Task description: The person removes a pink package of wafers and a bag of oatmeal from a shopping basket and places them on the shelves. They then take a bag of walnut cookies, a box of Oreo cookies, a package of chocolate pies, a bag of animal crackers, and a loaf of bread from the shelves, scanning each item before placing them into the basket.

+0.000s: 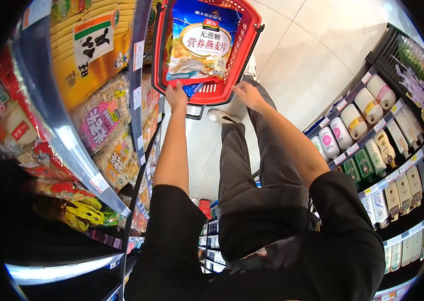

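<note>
A red shopping basket (247, 52) with slotted walls and a black handle is in front of me at the top of the view. Inside lies a blue and yellow bag of oatmeal (204, 47), its printed front facing up. Beneath its lower edge, part of a blue package (191, 90) shows, mostly hidden. My left hand (176, 95) is closed on the basket's near rim, toward the left corner, just below the bag. At the near right corner, my right hand (248, 95) has its fingers curled onto the rim.
Shelves on the left hold bagged snacks (99, 118) and a large yellow package (91, 50). Bottles (355, 123) line the shelves on the right, below a black crate (407, 50). Pale floor tiles (317, 45) run between. My legs (237, 165) are below the basket.
</note>
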`<state>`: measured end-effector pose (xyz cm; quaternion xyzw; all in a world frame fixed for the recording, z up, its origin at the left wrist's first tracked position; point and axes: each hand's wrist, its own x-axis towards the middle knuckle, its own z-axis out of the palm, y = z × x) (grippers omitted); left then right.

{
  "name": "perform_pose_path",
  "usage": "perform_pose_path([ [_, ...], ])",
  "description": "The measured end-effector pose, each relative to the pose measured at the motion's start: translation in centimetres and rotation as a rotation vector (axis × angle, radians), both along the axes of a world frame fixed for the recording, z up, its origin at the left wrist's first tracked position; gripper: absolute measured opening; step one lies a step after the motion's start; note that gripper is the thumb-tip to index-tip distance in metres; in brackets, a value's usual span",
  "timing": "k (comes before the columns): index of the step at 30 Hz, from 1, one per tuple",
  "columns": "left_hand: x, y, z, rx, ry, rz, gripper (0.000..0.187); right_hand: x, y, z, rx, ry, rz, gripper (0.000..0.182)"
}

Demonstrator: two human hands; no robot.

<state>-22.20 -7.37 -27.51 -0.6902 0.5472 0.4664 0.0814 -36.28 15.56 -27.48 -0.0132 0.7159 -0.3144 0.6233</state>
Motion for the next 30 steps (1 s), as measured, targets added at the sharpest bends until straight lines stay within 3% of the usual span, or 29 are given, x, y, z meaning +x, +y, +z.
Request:
perform_pose_path([
  [2, -1.4, 1.6, 3.6, -0.147, -0.02, -0.384, 0.027, -0.4, 0.4, 0.0, 0.003, -0.007, -0.001, 0.047],
  [4, -2.6, 3.7, 6.8, -0.248, 0.257, -0.464, 0.035, -0.1, 0.8, -0.3, 0.002, -0.024, -0.003, 0.043],
  [6, -4.1, 6.4, 10.0, -0.232, 0.375, -0.454, 0.039, 0.0, 0.9, -1.3, 0.075, -0.1, -0.149, 0.045],
  [7, -5.0, 7.8, 11.8, -0.183, 0.39, -0.47, 0.037, -0.3, 0.6, -0.6, 0.095, -0.122, -0.283, 0.043],
  [8, -6.4, 9.0, 13.7, -0.138, 0.407, -0.483, 0.036, -0.5, 0.2, -0.1, 0.083, -0.114, -0.269, 0.043],
  [10, -8.9, 11.0, 17.8, -0.105, 0.518, -0.518, 0.027, -0.9, -0.2, 0.6, 0.118, -0.186, -0.516, 0.057],
  [12, -10.3, 12.7, 20.9, -0.007, 0.478, -0.569, 0.018, 0.4, 1.0, -2.9, -0.029, -0.169, -0.572, 0.062],
  [16, -8.7, 15.3, 26.1, -0.085, 0.659, -0.407, 0.014, -0.1, 0.3, 0.5, -0.192, -0.404, -0.742, 0.062],
  [18, -6.5, 16.3, 28.4, -0.168, 0.721, -0.324, 0.024, 0.2, -0.1, 3.3, -0.269, -0.528, -0.777, 0.062],
  [19, -4.9, 16.4, 29.9, -0.059, 0.707, -0.246, 0.024, 0.6, -0.1, 4.6, -0.295, -0.578, -0.769, 0.062],
  [20, -3.1, 16.9, 31.1, -0.093, 0.72, -0.224, 0.024, 1.2, 0.1, 6.1, -0.323, -0.635, -0.757, 0.062],
  [22, 0.7, 18.3, 33.2, -0.013, 0.904, 0.166, 0.023, 2.9, 1.0, 9.1, -0.349, -0.722, -0.708, 0.062],
  [26, 10.2, 23.9, 38.8, -0.124, 0.924, 0.322, 0.025, 7.9, 3.6, 16.1, -0.364, -0.858, -0.553, 0.062],
  [30, 21.7, 33.9, 43.7, -0.208, 0.745, 0.386, 0.025, 14.3, 6.5, 22.7, -0.326, -0.921, -0.367, 0.062],
])
